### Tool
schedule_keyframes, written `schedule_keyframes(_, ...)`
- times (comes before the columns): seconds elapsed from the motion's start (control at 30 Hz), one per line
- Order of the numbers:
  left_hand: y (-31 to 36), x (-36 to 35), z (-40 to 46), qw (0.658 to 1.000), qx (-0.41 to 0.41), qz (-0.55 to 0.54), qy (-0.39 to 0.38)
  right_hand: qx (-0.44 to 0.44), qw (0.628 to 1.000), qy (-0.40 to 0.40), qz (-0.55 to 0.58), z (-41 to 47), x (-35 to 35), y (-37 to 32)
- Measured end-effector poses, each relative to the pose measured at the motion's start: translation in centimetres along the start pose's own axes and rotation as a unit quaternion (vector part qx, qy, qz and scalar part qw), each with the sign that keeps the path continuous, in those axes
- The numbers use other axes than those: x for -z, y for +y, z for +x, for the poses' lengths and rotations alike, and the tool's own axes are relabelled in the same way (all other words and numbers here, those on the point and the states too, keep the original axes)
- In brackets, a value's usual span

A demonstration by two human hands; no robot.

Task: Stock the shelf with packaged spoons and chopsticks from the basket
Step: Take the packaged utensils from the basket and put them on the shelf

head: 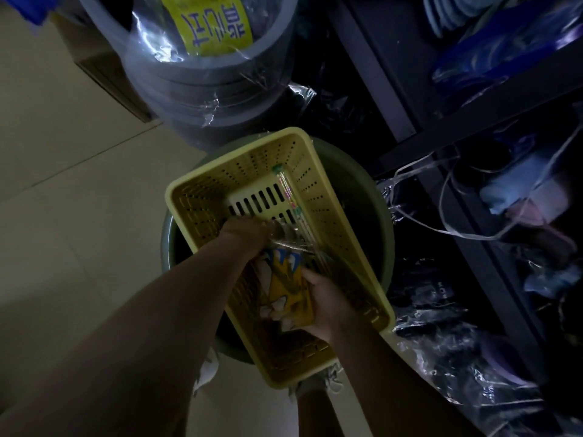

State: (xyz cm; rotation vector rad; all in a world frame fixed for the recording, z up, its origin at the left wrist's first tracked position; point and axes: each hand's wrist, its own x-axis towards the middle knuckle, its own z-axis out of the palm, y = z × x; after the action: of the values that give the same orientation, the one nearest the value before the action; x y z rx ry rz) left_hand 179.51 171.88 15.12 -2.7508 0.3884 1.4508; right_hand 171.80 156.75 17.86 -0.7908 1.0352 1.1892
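Note:
A yellow perforated basket (318, 187) rests tilted on a green tub (383, 222). Both my hands are inside it. My right hand (325, 302) grips the lower end of a yellow-and-blue pack of spoons (285, 285) wrapped in clear film. My left hand (244, 233) holds the top of the same pack, fingers curled into the film. A slim pack of chopsticks (290, 192) with a green tip lies along the basket's right inner wall. The dark shelf (467, 121) stands to the right.
Stacked grey buckets (202, 89) wrapped in plastic, with a yellow label, stand just beyond the basket. The shelf's lower levels hold bagged goods and loose white straps (448, 197). Pale floor tiles (63, 184) lie to the left. A cardboard box (104, 70) sits at upper left.

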Motion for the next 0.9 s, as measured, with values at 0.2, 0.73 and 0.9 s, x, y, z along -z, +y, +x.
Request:
schedule_keyframes(0.2,1.0,2.5,-3.3,0.996,-0.077,0.029,0.041,0.014,0.995,-0.051,0.082,-1.6,-0.8,-1.4)
schedule_keyframes(0.73,-2.3,13.5,-25.1,0.918,-0.208,-0.284,0.18,0.274,0.866,0.168,-0.382,-24.4,-8.5,2.0)
schedule_keyframes(0.9,1.4,21.1,-34.4,0.84,-0.338,-0.368,0.211,0.415,0.846,0.209,-0.263,-37.5,-11.4,4.5)
